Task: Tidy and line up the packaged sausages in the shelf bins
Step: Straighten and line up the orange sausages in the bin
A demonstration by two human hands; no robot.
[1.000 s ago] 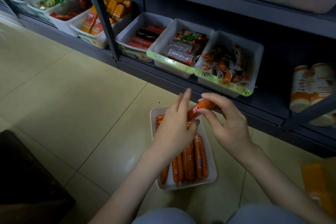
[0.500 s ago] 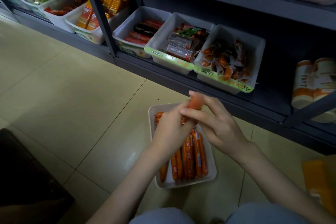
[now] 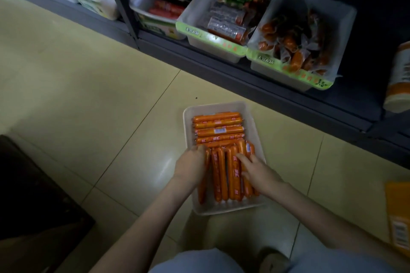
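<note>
A white bin (image 3: 188, 137) sits on the tiled floor in front of the shelf. It holds several orange packaged sausages (image 3: 218, 128): a row lying crosswise at the far end and a row lying lengthwise nearer me. My left hand (image 3: 191, 165) rests at the left side of the lengthwise row, fingers curled against the outer sausage. My right hand (image 3: 257, 169) lies on the right side of that row with straight fingers pressing on the sausages.
On the dark low shelf (image 3: 255, 82) stand white bins (image 3: 224, 47) of other packaged sausages with green price labels. A dark object (image 3: 33, 195) fills the lower left. An orange package (image 3: 399, 213) lies at the right edge, and my knees are at the bottom.
Both hands held one sausage up above the bin; now they are down on the lengthwise row inside it. The camera has tilted down and closer.
</note>
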